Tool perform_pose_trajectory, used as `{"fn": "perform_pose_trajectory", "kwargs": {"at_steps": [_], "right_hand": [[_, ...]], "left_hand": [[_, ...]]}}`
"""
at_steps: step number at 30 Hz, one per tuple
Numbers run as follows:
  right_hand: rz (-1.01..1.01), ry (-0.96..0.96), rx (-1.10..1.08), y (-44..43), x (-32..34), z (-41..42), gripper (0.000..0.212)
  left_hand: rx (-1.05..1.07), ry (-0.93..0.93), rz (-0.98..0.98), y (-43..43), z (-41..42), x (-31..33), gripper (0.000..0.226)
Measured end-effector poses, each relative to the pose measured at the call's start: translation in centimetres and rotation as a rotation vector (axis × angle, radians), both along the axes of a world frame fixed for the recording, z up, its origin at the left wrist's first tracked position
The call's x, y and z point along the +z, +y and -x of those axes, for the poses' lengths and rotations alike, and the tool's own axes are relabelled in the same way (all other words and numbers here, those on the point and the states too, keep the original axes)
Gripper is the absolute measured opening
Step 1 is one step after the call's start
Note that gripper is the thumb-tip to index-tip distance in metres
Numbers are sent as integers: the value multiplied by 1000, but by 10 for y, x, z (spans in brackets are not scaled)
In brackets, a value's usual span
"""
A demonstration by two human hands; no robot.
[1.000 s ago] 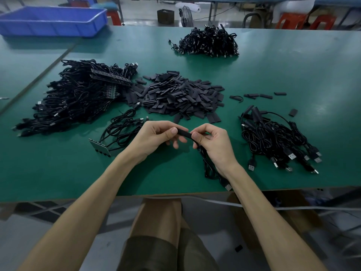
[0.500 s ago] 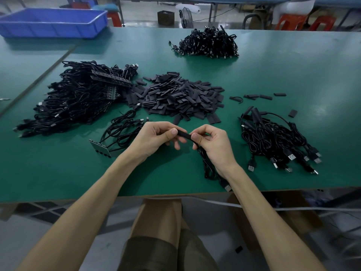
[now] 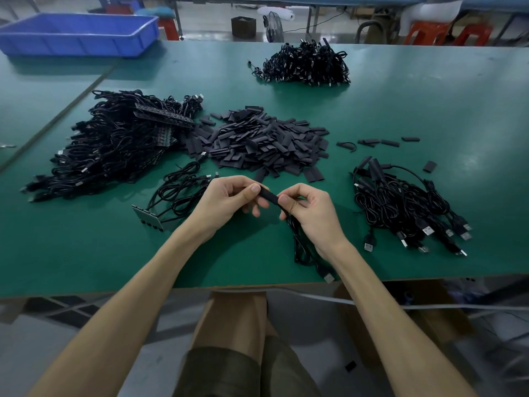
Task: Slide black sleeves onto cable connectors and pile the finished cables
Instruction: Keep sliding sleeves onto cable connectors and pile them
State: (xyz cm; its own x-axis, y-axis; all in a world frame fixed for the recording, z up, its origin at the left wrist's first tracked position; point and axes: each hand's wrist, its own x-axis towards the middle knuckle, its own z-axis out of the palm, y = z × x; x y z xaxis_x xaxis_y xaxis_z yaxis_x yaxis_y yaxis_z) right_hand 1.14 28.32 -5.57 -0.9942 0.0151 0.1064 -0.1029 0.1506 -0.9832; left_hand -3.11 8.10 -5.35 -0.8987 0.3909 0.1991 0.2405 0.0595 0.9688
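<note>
A green surface is spread under both hands. To the left of the fingers and farther off, a large tangle of black cables is heaped. Straight beyond the fingers, a heap of sleeves, flat and matte black, is piled. To the right of the fingers, a smaller pile of cables is laid, its silver USB plugs turned toward the near edge. One black cable is gripped by the curled fingers of the right hand, and its loops are draped below them. A short, dark, tube-like sleeve is pinched at its left end by the thumb and fingers of the left hand. Its right end is touched by the right thumb.
</note>
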Motion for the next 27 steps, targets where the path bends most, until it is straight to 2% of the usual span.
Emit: {"fn": "perform_pose_trajectory", "kwargs": {"at_steps": [3,7,12,16,27], "right_hand": [[-28,-6,32,-2,0,-1,4],[-126,11,54,-5,-1,-1,14],[-86,-6,13,-3,-2,-2,21],[-70,-4,10,-3,-2,-1,21],[-121,-4,53,-5,1,-3,20]], "left_hand": [[25,-11,-17,-1,0,0,24],[40,-21,-18,0,0,-1,28],[-4,16,-55,-1,0,0,20],[-33,38,-63,-2,0,0,26],[28,13,-132,-1,2,-2,18]]}}
